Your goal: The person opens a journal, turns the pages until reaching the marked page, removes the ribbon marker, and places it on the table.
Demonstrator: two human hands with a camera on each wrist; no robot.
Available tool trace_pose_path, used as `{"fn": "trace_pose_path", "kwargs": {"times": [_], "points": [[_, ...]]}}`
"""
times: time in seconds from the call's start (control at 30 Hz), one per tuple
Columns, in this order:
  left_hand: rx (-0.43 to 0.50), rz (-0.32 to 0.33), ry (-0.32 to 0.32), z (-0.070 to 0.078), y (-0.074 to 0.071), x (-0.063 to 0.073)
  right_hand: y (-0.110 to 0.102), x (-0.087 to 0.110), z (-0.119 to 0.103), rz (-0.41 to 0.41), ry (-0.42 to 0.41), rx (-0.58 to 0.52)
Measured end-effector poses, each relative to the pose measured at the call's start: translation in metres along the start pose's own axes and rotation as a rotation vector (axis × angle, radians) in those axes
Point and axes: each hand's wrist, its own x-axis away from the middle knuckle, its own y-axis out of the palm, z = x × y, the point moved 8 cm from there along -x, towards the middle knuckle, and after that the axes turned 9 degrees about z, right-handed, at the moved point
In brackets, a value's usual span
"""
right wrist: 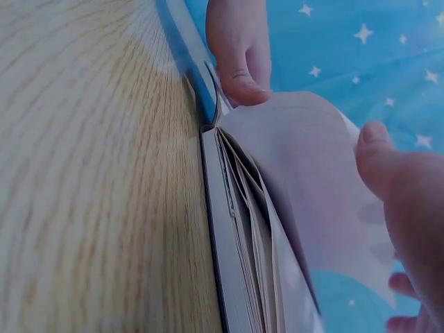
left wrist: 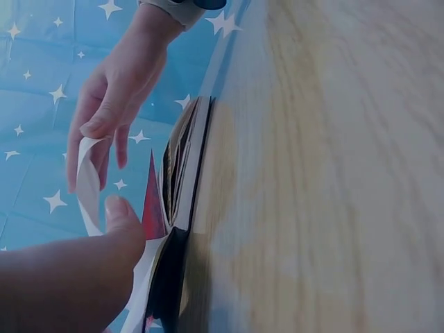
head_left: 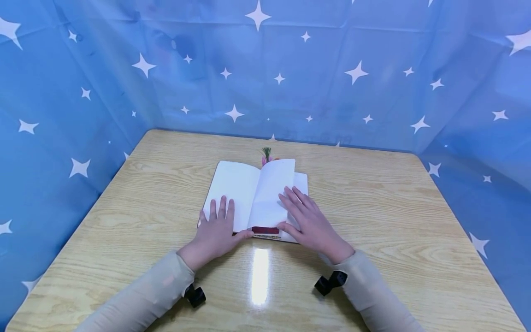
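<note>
A book with blank white pages [head_left: 232, 184] lies spread on the wooden table. My left hand [head_left: 217, 230] rests on its left page, fingers straight and thumb [left wrist: 121, 215] out toward the spine. One leaf [head_left: 269, 193] stands raised and curved over the right half. My right hand [head_left: 309, 221] touches that leaf's free edge, fingers extended over its upper face. The right thumb [right wrist: 378, 156] is at the leaf's edge near the lower corner. Beneath the leaf, a dark red patch [head_left: 265, 230] shows at the bottom. Other loose pages [right wrist: 257, 229] fan slightly apart below.
Behind the book's top edge, a small green and pink item [head_left: 266, 156] shows partly. A bright light reflection [head_left: 260, 276] lies on the table [head_left: 373, 207] in front. Blue cloth with white stars [head_left: 265, 92] hangs around the table. Black devices [head_left: 330, 282] sit on both wrists.
</note>
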Motion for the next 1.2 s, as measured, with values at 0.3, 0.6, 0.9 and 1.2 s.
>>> {"fn": "trace_pose_path", "kwargs": {"times": [0.3, 0.6, 0.9, 1.2], "points": [[-0.013, 0.123, 0.039, 0.003, -0.01, 0.0, -0.004, -0.001, -0.006, 0.062, -0.071, -0.001], [-0.012, 0.208, 0.081, 0.007, -0.019, 0.003, -0.009, -0.002, -0.01, 0.11, -0.134, 0.01], [0.003, 0.34, 0.15, 0.014, -0.031, 0.006, -0.013, -0.001, -0.012, 0.127, -0.144, 0.011], [0.093, 0.472, 0.243, 0.021, -0.047, 0.012, -0.015, 0.001, -0.009, 0.111, -0.108, 0.007]]}}
